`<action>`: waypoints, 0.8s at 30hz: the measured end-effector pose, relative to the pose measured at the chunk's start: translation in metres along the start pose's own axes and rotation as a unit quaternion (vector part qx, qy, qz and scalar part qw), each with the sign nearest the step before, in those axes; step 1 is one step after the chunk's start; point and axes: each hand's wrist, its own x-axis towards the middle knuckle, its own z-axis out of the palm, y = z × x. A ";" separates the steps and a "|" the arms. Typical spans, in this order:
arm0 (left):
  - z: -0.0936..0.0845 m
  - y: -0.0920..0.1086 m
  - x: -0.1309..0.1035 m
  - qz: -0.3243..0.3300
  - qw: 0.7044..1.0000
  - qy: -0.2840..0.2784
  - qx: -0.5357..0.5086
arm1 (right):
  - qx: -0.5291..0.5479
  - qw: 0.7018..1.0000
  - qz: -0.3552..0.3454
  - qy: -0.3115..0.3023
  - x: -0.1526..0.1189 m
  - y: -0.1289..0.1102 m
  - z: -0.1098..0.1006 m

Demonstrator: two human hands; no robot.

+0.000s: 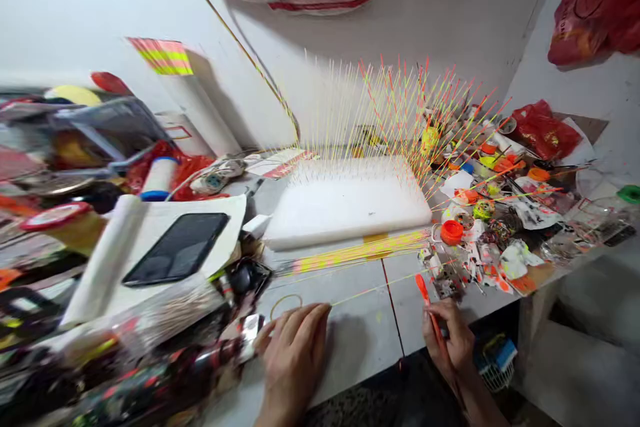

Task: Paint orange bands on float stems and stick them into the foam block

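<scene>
Many rods (pixel 395 113) are planted in the foam block (pixel 350 200), a bundle (pixel 357 252) lies unplanted — a thin rod (pixel 370 291) is pinched in the left grip (pixel 297 347), a brush (pixel 423 288) in the right grip (pixel 453 333).

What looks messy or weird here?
Jumbled white scraps on the right are splotched orange, like the tool in the right hand. Some thin sticks lean far rightward, so they look askew beside the straighter ones.

A line-drawn smiling face (pixel 588 1) is showing on the red bag (pixel 607 27), high and right of the right grip (pixel 449 339); letters (pixel 562 29) beside it are looking too small to read. Beyond and left of the left grip (pixel 296 347), a white roll (pixel 194 140) is bearing a red-framed label (pixel 176 133), unreadable.
</scene>
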 end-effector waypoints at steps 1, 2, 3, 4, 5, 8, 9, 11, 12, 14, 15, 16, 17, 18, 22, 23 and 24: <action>0.000 0.000 0.000 -0.002 1.000 0.001 -0.004 | -0.003 1.000 -0.002 0.004 0.000 -0.001 0.000; 0.000 0.001 0.001 -0.004 1.000 0.001 -0.008 | -0.005 1.000 -0.004 0.007 0.001 -0.001 0.000; 0.000 0.001 0.001 -0.005 1.000 0.002 -0.011 | -0.007 1.000 -0.006 0.009 0.001 -0.002 -0.001; 0.000 0.001 0.001 -0.006 1.000 0.002 -0.014 | -0.008 1.000 -0.008 0.009 0.001 -0.002 0.000; 0.000 0.002 0.001 -0.005 1.000 0.003 -0.018 | -0.010 1.000 -0.010 0.009 0.002 -0.002 0.000; 0.000 0.002 0.002 -0.005 1.000 0.003 -0.023 | -0.012 1.000 -0.013 -0.003 0.002 -0.001 0.001; 0.000 0.003 0.002 -0.007 1.000 0.003 -0.022 | -0.011 1.000 -0.014 -0.008 0.002 0.000 0.001; 0.000 0.003 0.002 -0.009 1.000 0.002 -0.022 | -0.012 1.000 -0.016 -0.014 0.001 0.001 0.001; 0.000 0.003 0.002 -0.010 1.000 0.003 -0.023 | -0.012 1.000 -0.015 -0.015 0.001 0.002 0.002; 0.001 0.002 0.002 -0.009 1.000 0.004 -0.025 | -0.012 1.000 -0.013 -0.014 -0.001 0.003 0.002; 0.001 0.002 0.001 -0.009 1.000 0.004 -0.025 | -0.011 1.000 -0.011 -0.014 -0.001 0.004 0.001; 0.001 0.002 0.001 -0.009 1.000 0.004 -0.026 | -0.011 1.000 -0.009 -0.014 -0.002 0.004 0.001; 0.001 0.002 0.000 -0.009 1.000 0.004 -0.027 | -0.011 1.000 -0.006 -0.013 -0.002 0.004 0.001; 0.001 0.002 0.000 -0.010 1.000 0.002 -0.028 | -0.010 1.000 -0.003 -0.013 -0.003 0.005 0.000; 0.001 0.002 -0.002 -0.016 0.999 -0.003 -0.034 | 0.005 1.000 0.002 -0.013 -0.006 0.004 -0.003; 0.001 0.002 -0.002 -0.018 0.999 -0.004 -0.036 | 0.012 1.000 0.001 -0.013 -0.007 0.003 -0.004; 0.002 0.002 -0.002 -0.020 0.999 -0.003 -0.037 | 0.019 1.000 -0.002 -0.013 -0.007 0.002 -0.004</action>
